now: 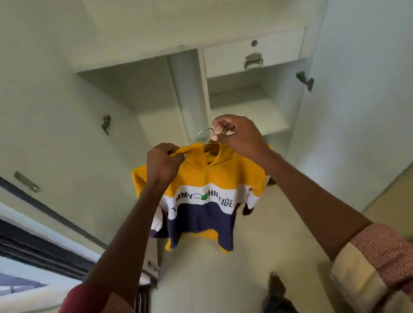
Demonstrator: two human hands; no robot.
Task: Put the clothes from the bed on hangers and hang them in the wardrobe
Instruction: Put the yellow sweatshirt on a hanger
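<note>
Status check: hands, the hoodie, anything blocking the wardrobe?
Left hand grips hoodie at the shoulder. Right hand pinches hanger hook. Wardrobe doors open, nothing blocking.

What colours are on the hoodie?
The hoodie is yellow on top, white in the middle, navy below; the head view shows it.

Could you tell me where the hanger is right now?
In the head view's centre, the hanger is pinched by the right hand, inside the yellow hoodie, before the open wardrobe.
</note>
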